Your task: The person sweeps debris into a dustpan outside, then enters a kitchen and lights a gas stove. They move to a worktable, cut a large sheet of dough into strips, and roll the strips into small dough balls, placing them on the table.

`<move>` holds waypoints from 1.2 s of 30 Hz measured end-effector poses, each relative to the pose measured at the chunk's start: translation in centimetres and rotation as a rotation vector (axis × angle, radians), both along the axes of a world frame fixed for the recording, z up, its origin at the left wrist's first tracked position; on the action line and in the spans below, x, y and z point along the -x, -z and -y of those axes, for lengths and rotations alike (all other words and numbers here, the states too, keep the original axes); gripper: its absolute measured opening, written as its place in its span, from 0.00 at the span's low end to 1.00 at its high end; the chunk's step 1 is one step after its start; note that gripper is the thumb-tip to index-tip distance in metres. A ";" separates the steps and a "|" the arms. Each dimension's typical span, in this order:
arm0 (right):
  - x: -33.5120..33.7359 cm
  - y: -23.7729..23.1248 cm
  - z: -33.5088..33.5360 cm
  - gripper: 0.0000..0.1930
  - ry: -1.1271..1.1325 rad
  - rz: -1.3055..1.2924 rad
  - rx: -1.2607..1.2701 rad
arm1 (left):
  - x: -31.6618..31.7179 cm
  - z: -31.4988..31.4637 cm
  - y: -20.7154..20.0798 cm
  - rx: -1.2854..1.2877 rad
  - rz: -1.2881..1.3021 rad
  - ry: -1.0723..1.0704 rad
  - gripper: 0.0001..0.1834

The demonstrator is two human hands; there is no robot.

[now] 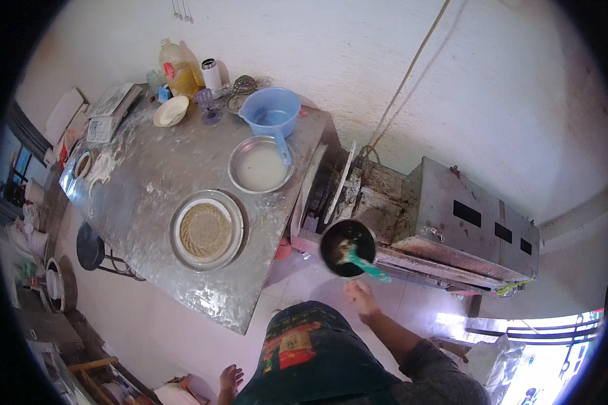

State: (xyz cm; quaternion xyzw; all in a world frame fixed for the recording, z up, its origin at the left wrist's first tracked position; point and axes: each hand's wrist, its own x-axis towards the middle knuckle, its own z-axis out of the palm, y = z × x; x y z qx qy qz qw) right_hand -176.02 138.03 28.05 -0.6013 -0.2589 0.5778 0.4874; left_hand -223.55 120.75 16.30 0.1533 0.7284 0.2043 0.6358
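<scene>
My right hand point(360, 297) is closed at the near edge of a dark, round pan point(330, 251); whether it grips the rim or a short handle is hidden. Pale bits lie inside the pan. A green utensil point(371, 267) rests in it with its handle leaning out over the right rim. The pan is up beside the metal table, in front of a grimy machine. Low at my left side, my left hand point(231, 378) hangs with fingers apart and slightly bent, holding nothing.
The floury metal table point(148, 202) carries a tray with a round woven-patterned piece point(206, 231), a basin of whitish liquid point(262, 165), a blue dipper point(271, 111), an oil bottle point(178, 71) and a scale point(111, 111). A long metal machine point(463, 233) stands along the right wall. A stool point(91, 248) stands left.
</scene>
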 end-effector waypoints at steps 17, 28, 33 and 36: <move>-8.7 14.5 -10.8 0.09 0.561 -0.355 -0.055 | 4.0 3.0 0.3 0.048 0.032 0.007 0.18; 6.9 4.4 -13.7 0.13 -0.199 0.464 -0.347 | 0.4 6.2 0.5 0.076 -0.036 -0.134 0.16; 10.9 -3.7 -29.7 0.10 -0.418 1.102 -0.733 | -2.5 5.7 -0.1 -0.001 0.012 -0.408 0.18; 11.5 -3.5 -37.1 0.12 -0.517 1.415 -0.728 | -5.4 4.5 -0.9 0.030 -0.043 -0.552 0.18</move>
